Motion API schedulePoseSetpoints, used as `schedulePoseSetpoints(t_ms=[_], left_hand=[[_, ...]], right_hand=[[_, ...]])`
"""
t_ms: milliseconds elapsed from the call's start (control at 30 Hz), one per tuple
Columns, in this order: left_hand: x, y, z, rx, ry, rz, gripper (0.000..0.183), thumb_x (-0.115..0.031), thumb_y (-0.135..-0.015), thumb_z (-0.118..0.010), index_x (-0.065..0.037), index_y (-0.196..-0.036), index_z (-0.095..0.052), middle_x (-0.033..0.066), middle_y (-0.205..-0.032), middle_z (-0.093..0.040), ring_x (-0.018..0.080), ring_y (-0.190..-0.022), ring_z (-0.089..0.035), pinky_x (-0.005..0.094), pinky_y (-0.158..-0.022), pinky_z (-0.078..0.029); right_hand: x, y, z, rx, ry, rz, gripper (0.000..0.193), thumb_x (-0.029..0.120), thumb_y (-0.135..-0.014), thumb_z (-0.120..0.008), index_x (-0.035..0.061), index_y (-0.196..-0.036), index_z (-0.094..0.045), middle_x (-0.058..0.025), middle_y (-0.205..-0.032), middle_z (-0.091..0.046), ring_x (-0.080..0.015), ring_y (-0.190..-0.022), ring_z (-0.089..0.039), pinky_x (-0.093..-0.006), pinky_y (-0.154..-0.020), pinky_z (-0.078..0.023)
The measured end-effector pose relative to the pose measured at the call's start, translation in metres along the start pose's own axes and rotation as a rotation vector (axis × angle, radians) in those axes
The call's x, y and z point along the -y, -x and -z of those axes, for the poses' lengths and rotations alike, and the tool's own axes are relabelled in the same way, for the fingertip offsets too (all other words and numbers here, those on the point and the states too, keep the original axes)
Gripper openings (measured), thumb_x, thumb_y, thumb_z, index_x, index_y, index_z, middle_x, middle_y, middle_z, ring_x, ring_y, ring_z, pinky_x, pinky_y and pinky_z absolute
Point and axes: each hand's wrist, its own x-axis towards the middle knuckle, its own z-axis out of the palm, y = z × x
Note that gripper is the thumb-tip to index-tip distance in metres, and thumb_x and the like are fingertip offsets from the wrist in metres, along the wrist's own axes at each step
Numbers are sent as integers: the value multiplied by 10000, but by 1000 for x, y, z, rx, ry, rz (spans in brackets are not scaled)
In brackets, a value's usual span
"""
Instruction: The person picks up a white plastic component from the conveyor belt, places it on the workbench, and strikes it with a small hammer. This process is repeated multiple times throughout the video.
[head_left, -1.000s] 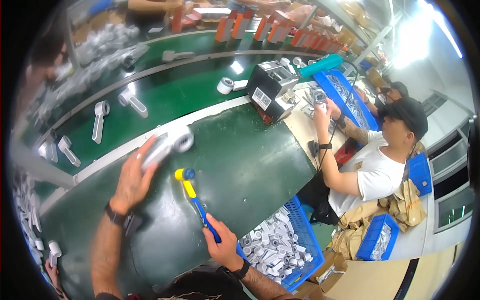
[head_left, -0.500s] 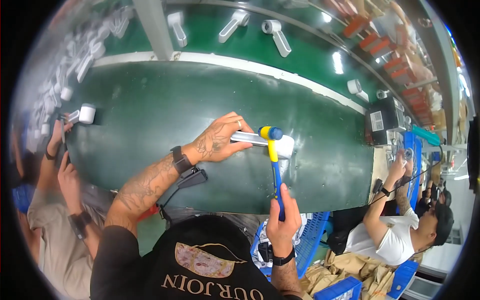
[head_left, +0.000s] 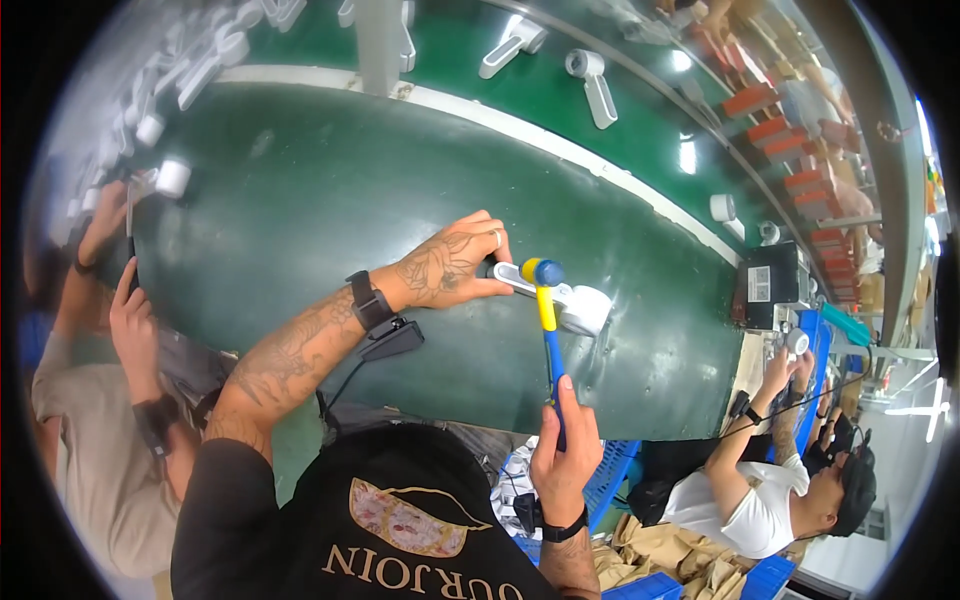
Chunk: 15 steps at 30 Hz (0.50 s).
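Note:
A white long-handled device with a round, drum-shaped head (head_left: pixel 588 311) lies on the green bench in front of me. My left hand (head_left: pixel 452 264) grips the end of its handle between thumb and fingers. In my right hand (head_left: pixel 567 455) is a mallet (head_left: pixel 547 312) with a blue grip, a yellow neck and a blue-and-yellow head. The mallet's head hovers over or touches the device's handle near the round part; which of these I cannot tell. Much of the handle's end is hidden by my left fingers.
The green workbench (head_left: pixel 330 170) has a pale far edge, with a conveyor (head_left: pixel 660 110) carrying similar white devices beyond. A black box (head_left: pixel 772 285) stands at the bench's right end. Co-workers sit left and right. A blue crate (head_left: pixel 610 480) is beside my right forearm.
The device's round head has swung slightly right and nearer to me, its handle now slanting. My view has turned a little. My left hand still holds the device, and my right the mallet.

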Motion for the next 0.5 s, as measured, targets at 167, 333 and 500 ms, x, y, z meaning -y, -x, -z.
schedulePoseSetpoints(t_ms=[167, 333, 500], left_hand=[[5, 2, -6, -17, 0, -22, 352, -262, -876, -921, -59, -986, -655, 76, -1026, -650, 295, -1037, -620, 412, -924, -536], [5, 4, -7, -55, -15, -40, 358, -265, -877, -920, -58, -988, -650, 77, -1016, -643, 292, -1028, -616, 411, -920, -543], [5, 3, -7, -36, 22, -17, 359, -261, -878, -920, -54, -983, -646, 77, -1005, -641, 289, -1035, -622, 412, -923, -547]], right_hand=[[-6, -4, -12, 124, 71, 3, 510, -82, -989, -705, 36, -1485, -684, -148, -913, -685, -282, -726, -644, -384, -653, -533], [-5, -7, -8, -23, 4, 80, 502, -73, -995, -708, 35, -1484, -682, -156, -898, -665, -300, -721, -639, -387, -656, -529], [-4, -8, -3, 61, 42, 39, 491, -84, -988, -706, 15, -1469, -687, -163, -907, -683, -293, -724, -643, -373, -650, -517]])
